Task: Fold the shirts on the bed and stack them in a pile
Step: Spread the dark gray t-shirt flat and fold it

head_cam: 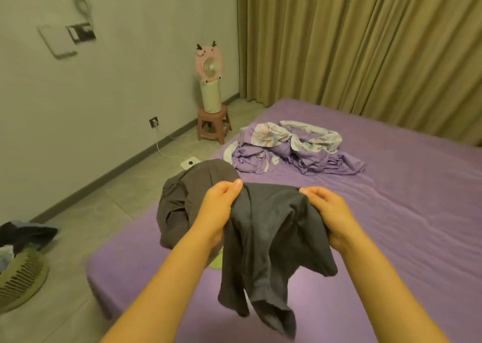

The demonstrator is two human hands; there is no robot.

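I hold a dark grey shirt (pixel 271 238) up in the air over the near part of the purple bed (pixel 391 212). My left hand (pixel 219 207) grips its upper left edge and my right hand (pixel 331 212) grips its upper right edge. The cloth hangs crumpled below my hands, a sleeve dangling at the bottom. A brownish-grey shirt (pixel 187 196) lies bunched on the bed's left edge, partly behind my left hand. A bit of yellow-green cloth (pixel 215 263) peeks out under the held shirt.
A rumpled purple and floral blanket (pixel 294 149) lies mid-bed. Left of the bed is tiled floor with a laundry basket (pixel 20 272) of clothes, a pink fan (pixel 210 81) on a stool (pixel 212 126), and a white device (pixel 190 163) on a cable. Curtains (pixel 365 42) hang behind.
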